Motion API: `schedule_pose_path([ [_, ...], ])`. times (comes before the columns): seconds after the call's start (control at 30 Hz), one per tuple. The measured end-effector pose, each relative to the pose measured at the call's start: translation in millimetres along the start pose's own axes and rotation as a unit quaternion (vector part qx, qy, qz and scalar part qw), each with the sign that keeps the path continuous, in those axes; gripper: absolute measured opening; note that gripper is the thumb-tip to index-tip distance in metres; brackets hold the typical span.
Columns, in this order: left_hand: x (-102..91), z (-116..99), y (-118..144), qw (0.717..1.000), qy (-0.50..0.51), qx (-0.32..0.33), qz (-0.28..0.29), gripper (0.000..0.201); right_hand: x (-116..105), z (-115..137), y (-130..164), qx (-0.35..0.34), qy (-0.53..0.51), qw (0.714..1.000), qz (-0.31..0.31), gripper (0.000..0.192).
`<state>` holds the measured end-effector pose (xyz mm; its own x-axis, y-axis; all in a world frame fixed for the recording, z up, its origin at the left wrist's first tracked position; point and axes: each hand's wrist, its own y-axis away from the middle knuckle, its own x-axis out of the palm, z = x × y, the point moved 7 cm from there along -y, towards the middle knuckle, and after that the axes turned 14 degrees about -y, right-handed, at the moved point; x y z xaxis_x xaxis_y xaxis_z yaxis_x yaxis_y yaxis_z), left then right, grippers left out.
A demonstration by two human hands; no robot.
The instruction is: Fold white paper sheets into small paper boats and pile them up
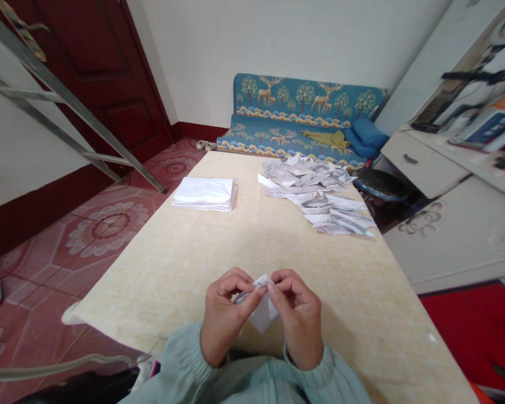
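1. The thumb and fingers of the left hand and of the right hand were pinched on a folded white paper, the thumb tips close together near its far edge.
2. That paper was at the near side of the table — one pointed corner toward the pale green sleeves.
3. At the far left of the tabletop lay a stack of white sheets.
4. At the far right spread a loose, overlapping pile of folded papers.
5. Beyond the far edge stood a blue sofa — patterned with deer and trees.
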<state>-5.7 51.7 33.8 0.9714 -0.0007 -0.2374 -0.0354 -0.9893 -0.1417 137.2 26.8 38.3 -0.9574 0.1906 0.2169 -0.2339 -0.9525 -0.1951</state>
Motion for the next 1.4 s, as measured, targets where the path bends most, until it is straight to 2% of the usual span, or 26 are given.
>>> schedule_pose_path([
  [0.2,2.9,12.5,-1.6,0.997,0.047,-0.066,0.014,0.020,0.7,1.7,-2.6,-0.004,-0.001,1.000,0.009,0.021],
  [0.4,3.5,0.7,-1.9,0.998,-0.036,-0.008,0.046,0.012,2.2,8.6,-1.1,-0.043,0.024,0.999,-0.004,0.018],
  [0.53,-1.3,-6.4,-10.3,0.999,-0.044,0.023,0.023,0.013,5.4,9.6,-4.3,-0.050,0.031,0.998,0.003,0.017],
  [0.6,-5.0,-5.8,-20.1,1.000,-0.015,0.014,0.004,0.014,4.3,4.2,-11.9,-0.022,0.001,1.000,0.004,0.013],
  [0.7,-6.0,-3.1,-41.6,0.999,0.031,-0.004,-0.007,0.017,0.5,-5.9,-32.2,0.028,-0.041,0.999,0.009,0.032],
  [0.77,-2.8,-4.7,-60.3,0.999,0.037,0.011,-0.009,0.018,0.5,-10.3,-51.4,0.048,-0.036,0.998,0.035,0.027],
  [0.83,1.9,-7.0,-82.0,0.999,0.032,0.034,-0.022,0.018,-0.9,-12.2,-74.3,0.047,-0.018,0.998,0.046,0.020],
  [0.93,12.9,-5.4,-116.4,0.997,0.055,0.045,-0.041,0.019,-8.1,-13.9,-110.5,0.015,-0.002,1.000,0.008,0.017],
  [1.07,34.3,10.4,-152.3,0.989,0.147,-0.001,-0.018,0.023,-16.9,-28.9,-145.2,-0.006,-0.032,0.999,-0.041,0.017],
  [1.2,45.9,33.0,-167.2,0.979,0.198,-0.052,-0.014,0.028,-28.1,-49.2,-156.3,-0.021,-0.071,0.992,-0.098,0.018],
  [1.3,46.2,47.1,-172.4,0.982,0.175,-0.060,-0.031,0.029,-32.3,-61.9,-156.3,-0.019,-0.078,0.989,-0.123,0.021],
  [1.4,44.3,57.0,-176.6,0.989,0.131,-0.048,-0.050,0.030,-32.8,-76.6,-156.4,0.013,-0.089,0.987,-0.134,0.027],
])
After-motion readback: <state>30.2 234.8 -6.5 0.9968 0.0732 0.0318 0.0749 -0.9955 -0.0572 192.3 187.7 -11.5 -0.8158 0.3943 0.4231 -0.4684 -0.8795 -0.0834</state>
